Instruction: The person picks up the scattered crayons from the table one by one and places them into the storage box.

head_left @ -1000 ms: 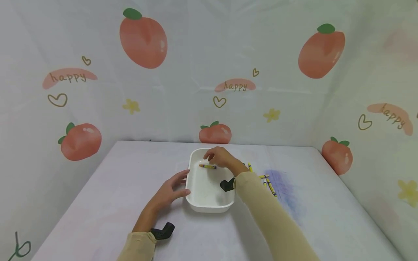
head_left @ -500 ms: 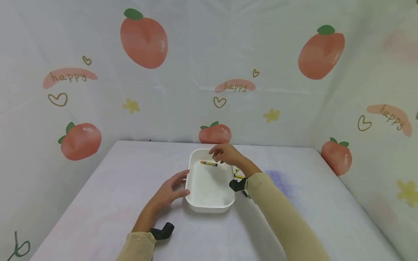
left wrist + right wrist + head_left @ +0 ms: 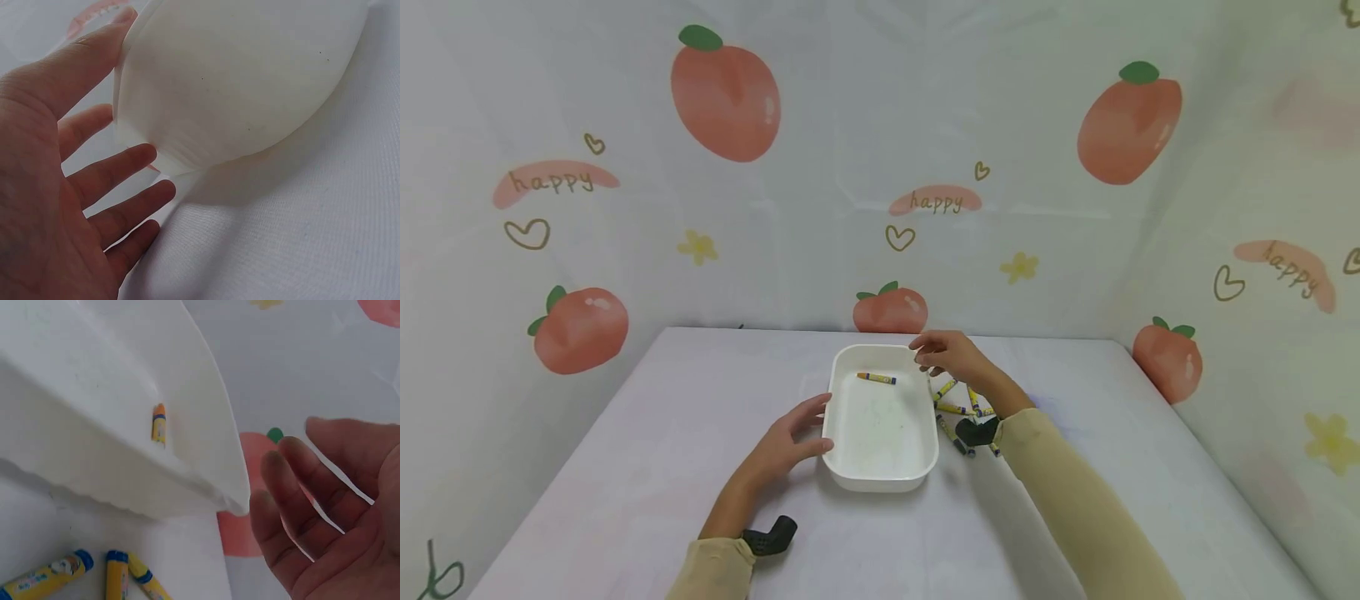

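A white tray stands in the middle of the table, with one orange-tipped crayon lying inside near its far end. My left hand rests against the tray's left side, thumb and fingers spread and touching it in the left wrist view. Over the tray's far right corner hovers my right hand, its fingers loosely bent and nothing between them in the right wrist view. Several yellow-wrapped crayons lie on the table just right of the tray, partly hidden by the right wrist.
A white cloth covers the table, and printed white cloth walls stand behind it and at both sides. Faint purple marks show on the tablecloth right of the crayons. A black wrist camera sits on each wrist.
My right hand has moved right, from above the crayon in the tray to the tray's far right edge. The crayon shifted slightly and lies in the tray. My left hand stayed put.
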Available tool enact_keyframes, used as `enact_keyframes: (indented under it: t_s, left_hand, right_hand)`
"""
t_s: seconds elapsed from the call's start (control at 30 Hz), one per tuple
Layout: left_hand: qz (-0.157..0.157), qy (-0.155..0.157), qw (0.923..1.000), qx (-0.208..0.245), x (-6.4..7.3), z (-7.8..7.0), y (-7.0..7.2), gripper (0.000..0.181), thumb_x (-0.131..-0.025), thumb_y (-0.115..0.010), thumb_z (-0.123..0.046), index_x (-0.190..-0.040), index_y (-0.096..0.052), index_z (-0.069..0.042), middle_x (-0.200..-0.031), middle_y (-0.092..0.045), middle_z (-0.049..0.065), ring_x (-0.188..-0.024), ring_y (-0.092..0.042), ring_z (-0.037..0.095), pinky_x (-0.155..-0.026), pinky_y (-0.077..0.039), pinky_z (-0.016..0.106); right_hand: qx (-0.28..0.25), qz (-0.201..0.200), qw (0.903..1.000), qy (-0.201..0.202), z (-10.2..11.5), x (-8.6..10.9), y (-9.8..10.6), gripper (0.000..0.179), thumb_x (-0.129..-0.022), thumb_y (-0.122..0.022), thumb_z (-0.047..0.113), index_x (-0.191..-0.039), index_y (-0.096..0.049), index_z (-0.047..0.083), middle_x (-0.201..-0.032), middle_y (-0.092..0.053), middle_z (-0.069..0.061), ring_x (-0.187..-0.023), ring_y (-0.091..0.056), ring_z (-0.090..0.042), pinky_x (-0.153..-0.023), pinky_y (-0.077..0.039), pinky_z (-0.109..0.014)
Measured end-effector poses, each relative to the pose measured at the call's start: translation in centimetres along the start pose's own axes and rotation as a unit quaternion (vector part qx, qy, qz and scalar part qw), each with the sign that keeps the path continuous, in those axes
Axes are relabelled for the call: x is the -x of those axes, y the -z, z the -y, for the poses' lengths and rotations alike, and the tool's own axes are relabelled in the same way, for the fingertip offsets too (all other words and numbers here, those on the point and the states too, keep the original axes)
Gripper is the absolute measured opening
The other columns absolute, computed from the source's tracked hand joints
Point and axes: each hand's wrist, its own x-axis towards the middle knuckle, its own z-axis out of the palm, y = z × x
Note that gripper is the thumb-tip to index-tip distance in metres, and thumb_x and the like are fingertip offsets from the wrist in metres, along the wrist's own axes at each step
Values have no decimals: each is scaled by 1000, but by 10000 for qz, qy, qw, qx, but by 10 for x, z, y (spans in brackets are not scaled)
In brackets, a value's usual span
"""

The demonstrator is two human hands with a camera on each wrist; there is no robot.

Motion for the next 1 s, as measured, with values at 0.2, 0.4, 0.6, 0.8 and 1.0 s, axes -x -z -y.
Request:
enact_keyframes:
  t_s: [0.2, 0.4, 0.6, 0.8, 1.0]
  left_hand:
    - [30, -52, 10000, 37, 1, -3, 1, 72, -84, -76, -26, -147, -43, -21, -143, -50, 8, -127, -49, 30, -102, -36, 61]
    - [27, -100, 9999, 27, 0, -2, 2, 72, -84, -76, -26, -147, -43, -21, -143, -50, 9, -126, -49, 30, -102, -34, 62]
    - [47, -58, 10000, 65, 0, -1, 2, 72, -84, -76, -27, -148, -42, -21, -143, -50, 9, -127, -49, 30, -102, -34, 63]
    - [10, 25, 10000, 15, -1, 0, 2, 71, -84, -76, -28, -147, -44, -24, -143, -50, 8, -127, -49, 30, -101, -35, 62]
    - [24, -37, 10000, 13, -1, -1, 0, 72, -84, -76, -27, -147, -43, -20, -142, -51, 10, -126, -50, 32, -101, -34, 64]
  right_hand:
    - [-230, -470, 9985, -146, -10, 9, 10, 27, -95, -60, 8, -120, -61, -2, -109, -65, -17, -90, -65, -28, -80, -55, -41]
    - [-302, -670, 9970, -251, -26, 15, 19, 27, -95, -61, 10, -118, -62, -2, -107, -64, -22, -83, -64, -25, -76, -55, -40]
    - [-301, -790, 9942, -666, -37, 20, 22, 33, -95, -61, 11, -123, -59, -6, -110, -61, -30, -84, -62, -30, -74, -54, -37]
    - [-277, -957, 9907, -923, -49, 22, 25, 35, -96, -60, 13, -124, -58, -6, -111, -62, -27, -81, -62, -23, -74, -54, -36]
    - [-99, -1117, 9855, -1275, -63, 22, 28, 34, -96, -60, 16, -124, -59, -3, -112, -64, -21, -81, -63, -21, -73, -53, -34]
